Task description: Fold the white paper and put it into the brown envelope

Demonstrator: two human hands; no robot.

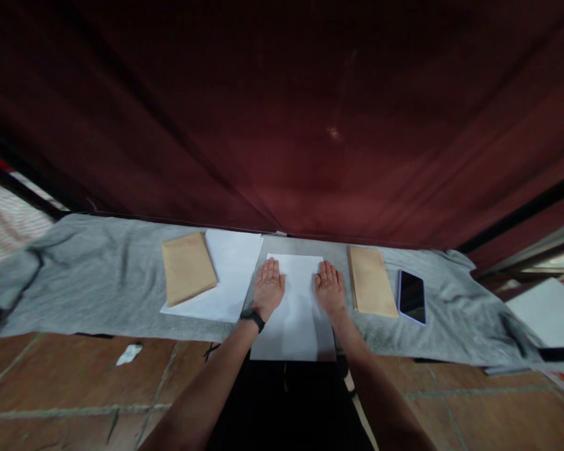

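A white sheet of paper (294,319) lies before me on the grey cloth, its near end reaching past the cloth's front edge. My left hand (269,288) rests flat on the sheet's left side, fingers stretched out and pointing away from me. On the right side, my right hand (329,286) lies flat in the same way, fingers extended. Neither hand grips anything. To the left, a stack of brown envelopes (188,266) sits partly on top of more white paper (235,269). Close to my right hand is another brown envelope stack (372,282).
A phone with a purple edge (412,297) lies right of the envelopes. Grey cloth (108,269) covers the narrow surface. A dark red curtain-like sheet (282,156) rises behind it. On the tiled floor (66,369) lies a white scrap (129,354).
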